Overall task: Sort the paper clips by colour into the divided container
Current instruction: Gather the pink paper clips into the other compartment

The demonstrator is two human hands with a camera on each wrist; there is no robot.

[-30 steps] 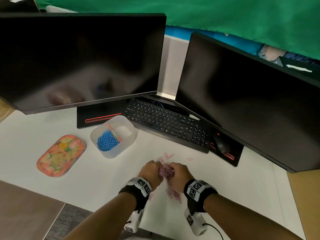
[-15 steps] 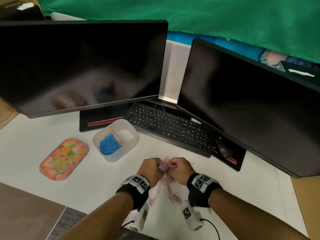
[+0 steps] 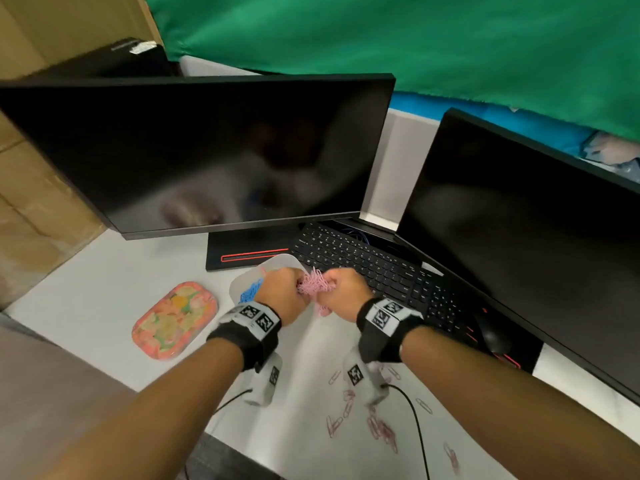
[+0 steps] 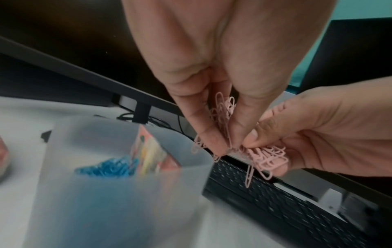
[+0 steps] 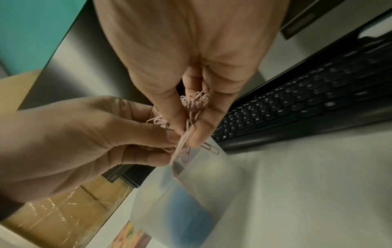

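Note:
Both hands hold one tangled bunch of pink paper clips (image 3: 313, 285) between them, raised above the right rim of the translucent divided container (image 3: 287, 261). My left hand (image 3: 282, 292) pinches its side of the bunch (image 4: 222, 117) with thumb and fingers. My right hand (image 3: 341, 289) grips the other side (image 5: 195, 102), and a few clips dangle down. Blue paper clips (image 4: 108, 167) fill the container's left compartment, beside a coloured divider (image 4: 148, 151). Several loose pink clips (image 3: 377, 427) lie on the desk under my right forearm.
A floral tray (image 3: 175, 320) lies left of the container. A black keyboard (image 3: 374, 268) sits just behind my hands, with a mouse (image 3: 491, 336) to the right. Two dark monitors (image 3: 207, 150) stand at the back. A black cable (image 3: 415, 420) crosses the loose clips.
Both hands lifted the pink bunch off the desk and carried it away from me and to the left, up to the container. Several clips stayed behind on the desk.

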